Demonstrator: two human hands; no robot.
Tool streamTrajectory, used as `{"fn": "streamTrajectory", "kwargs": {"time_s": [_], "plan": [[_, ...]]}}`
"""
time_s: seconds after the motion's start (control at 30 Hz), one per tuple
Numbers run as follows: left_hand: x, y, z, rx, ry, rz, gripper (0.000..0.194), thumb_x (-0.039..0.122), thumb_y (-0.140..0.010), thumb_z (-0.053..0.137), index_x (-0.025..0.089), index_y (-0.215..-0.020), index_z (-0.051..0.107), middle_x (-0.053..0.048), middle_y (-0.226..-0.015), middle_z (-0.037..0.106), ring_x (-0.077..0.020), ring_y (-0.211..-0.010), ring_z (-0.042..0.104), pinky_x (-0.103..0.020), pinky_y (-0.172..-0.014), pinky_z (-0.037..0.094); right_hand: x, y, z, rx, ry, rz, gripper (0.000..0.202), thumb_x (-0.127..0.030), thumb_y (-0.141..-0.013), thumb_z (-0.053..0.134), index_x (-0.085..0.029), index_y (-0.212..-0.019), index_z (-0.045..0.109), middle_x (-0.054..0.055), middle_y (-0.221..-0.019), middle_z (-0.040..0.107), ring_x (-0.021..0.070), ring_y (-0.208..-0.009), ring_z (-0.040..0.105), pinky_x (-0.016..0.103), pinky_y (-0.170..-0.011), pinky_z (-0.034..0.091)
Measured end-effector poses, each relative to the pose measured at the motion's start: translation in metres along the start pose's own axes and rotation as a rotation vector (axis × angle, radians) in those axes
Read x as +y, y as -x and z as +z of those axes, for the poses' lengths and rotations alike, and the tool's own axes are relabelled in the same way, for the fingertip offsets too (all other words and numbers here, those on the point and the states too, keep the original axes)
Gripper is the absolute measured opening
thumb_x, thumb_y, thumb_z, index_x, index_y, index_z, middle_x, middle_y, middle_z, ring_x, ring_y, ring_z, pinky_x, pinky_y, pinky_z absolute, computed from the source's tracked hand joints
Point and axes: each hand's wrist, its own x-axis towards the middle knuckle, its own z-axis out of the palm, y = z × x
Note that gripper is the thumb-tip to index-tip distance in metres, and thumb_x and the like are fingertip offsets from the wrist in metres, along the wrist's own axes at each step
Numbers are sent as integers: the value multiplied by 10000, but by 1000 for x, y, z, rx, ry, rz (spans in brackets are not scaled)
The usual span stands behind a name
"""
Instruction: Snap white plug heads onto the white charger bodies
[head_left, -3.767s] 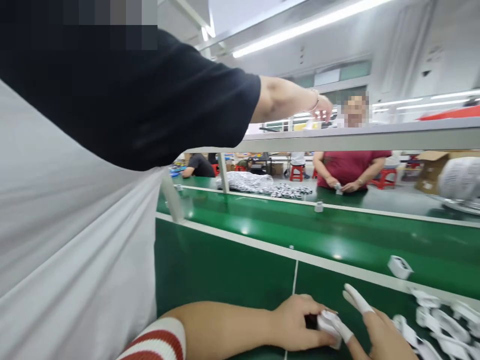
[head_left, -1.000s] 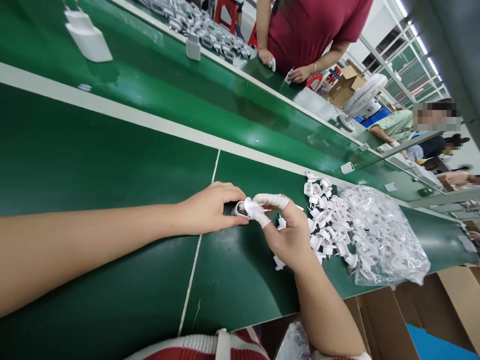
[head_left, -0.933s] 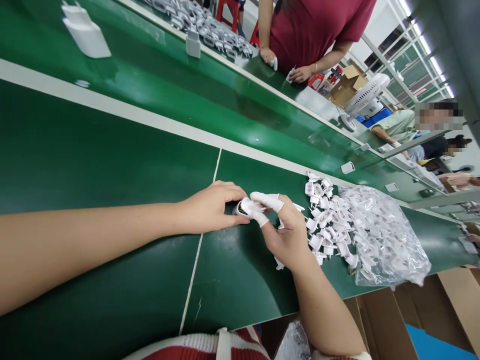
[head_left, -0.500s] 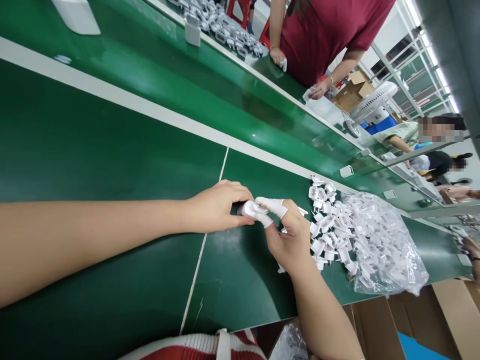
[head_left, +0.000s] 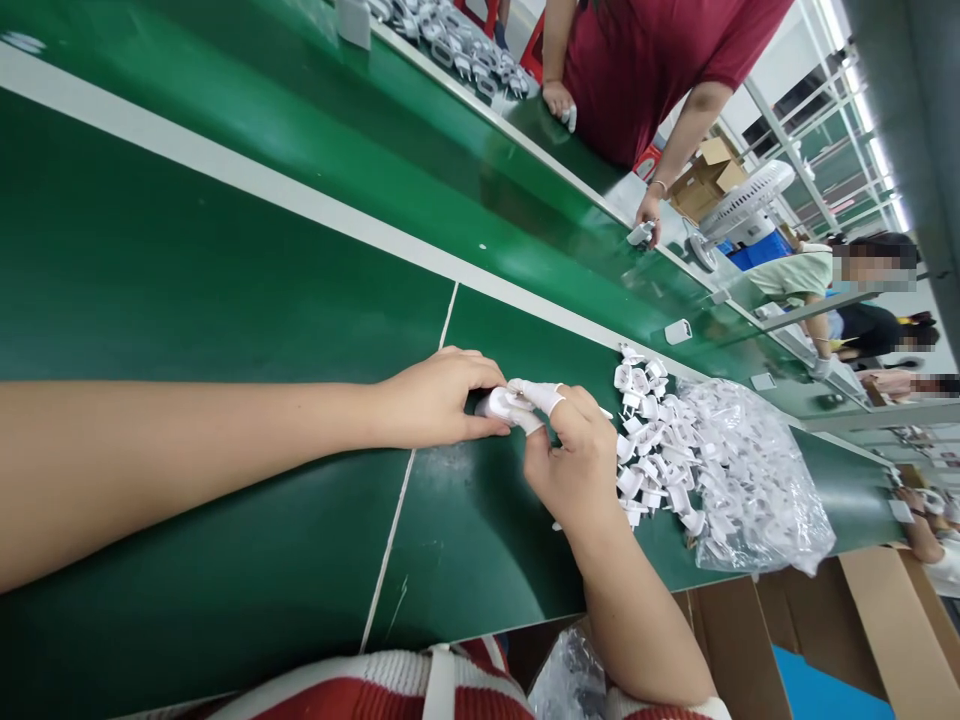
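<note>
A white charger plug (head_left: 495, 405), oval at the end that shows, is held low over the green bench. My left hand (head_left: 439, 400) grips its left end between thumb and fingers. White finger cots cover the thumb and forefinger of my right hand (head_left: 574, 445), which pinch the plug's right end; a small metal spot shows there. Those fingertips partly hide where they meet the plug. Just right of my right hand lies a loose heap of white plug pieces (head_left: 652, 445), some with prongs. Beside the heap, a clear plastic bag (head_left: 761, 480) is full of similar pieces.
A green conveyor belt (head_left: 420, 215) runs behind the bench, carrying a white charger shell (head_left: 678, 332). Across it stands a person in a red shirt (head_left: 667, 70), near many grey-white parts (head_left: 457, 50). Cardboard boxes (head_left: 802, 620) stand below the bench at lower right.
Both my hands keep their grip on the plug, with little movement. The charger shell on the belt has shifted left. Across the belt, the co-worker's hand has reached out over it with a white part.
</note>
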Motion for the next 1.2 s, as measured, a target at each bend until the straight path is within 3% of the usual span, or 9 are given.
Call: {"fn": "streamTrajectory", "kwargs": {"time_s": [0.23, 0.43, 0.7, 0.9, 0.93, 1.0, 1.07, 1.1, 1.2], "plan": [[3, -1, -1, 1, -11, 3, 290, 484, -846, 741, 226, -978, 733, 5, -960, 732, -233, -957, 647, -386, -928, 401, -5, 1, -3, -5, 113, 7, 383, 22, -797, 528, -196, -1054, 709, 69, -924, 765, 222, -798, 665, 332, -680, 535], [3, -1, 0, 10, -30, 1, 292, 484, -840, 741, 224, -974, 732, -7, -956, 732, -243, -952, 648, -391, -919, 408, 0, -2, -4, -9, 74, 33, 334, -16, -803, 532, -186, -1017, 723, 75, -907, 771, 219, -778, 689, 320, -664, 551], [1, 0, 3, 28, -66, 9, 289, 496, -851, 724, 221, -937, 717, -14, -902, 714, -253, -919, 647, -402, -913, 424, -1, -7, -5, -97, 123, 60, 358, -32, -736, 522, -212, -962, 734, 57, -862, 765, 237, -833, 717, 371, -883, 587], [3, -1, 3, 68, -53, 40, 423, 474, -840, 789, 221, -1169, 707, -64, -1148, 763, -283, -1106, 671, -419, -1023, 428, 5, 3, 1, -30, 21, 121, 360, -122, -805, 563, -208, -1108, 737, 75, -894, 779, 264, -884, 736, 396, -838, 602], [4, -3, 2, 57, -35, 37, 426, 461, -843, 794, 220, -1184, 709, -67, -1168, 765, -280, -1121, 675, -416, -1038, 428, 7, 4, 1, -33, -32, 193, 407, -177, -847, 588, -213, -1237, 699, 78, -954, 791, 264, -886, 742, 390, -799, 607], [6, -8, 0, 11, 22, 11, 381, 420, -850, 803, 200, -1152, 730, -67, -1139, 773, -267, -1095, 697, -377, -1005, 463, 15, 4, 2, -103, -163, 372, 639, -354, -915, 649, -265, -1525, 479, 70, -1076, 797, 241, -793, 744, 331, -610, 579], [5, -16, -3, -19, 3, -38, 323, 416, -841, 820, 174, -1043, 751, -44, -1001, 789, -233, -942, 734, -301, -841, 519, 30, 6, 2, -124, -286, 443, 835, -492, -940, 627, -285, -1647, 235, 133, -1330, 713, 285, -958, 757, 308, -520, 544], [3, -22, -7, -16, -17, -64, 323, 433, -837, 828, 174, -1015, 753, -26, -950, 789, -214, -873, 738, -275, -774, 524, 41, 7, 2, -87, -272, 430, 883, -547, -932, 613, -262, -1657, 198, 178, -1415, 647, 333, -1081, 734, 339, -547, 567], [-10, -40, -30, 105, -101, -146, 345, 434, -842, 833, 168, -1044, 747, -18, -963, 794, -191, -841, 736, -246, -732, 529, 77, 15, 5, -54, 42, 370, 760, -569, -891, 623, -255, -1559, 441, 270, -1352, 615, 471, -1150, 669, 599, -764, 583]]}}
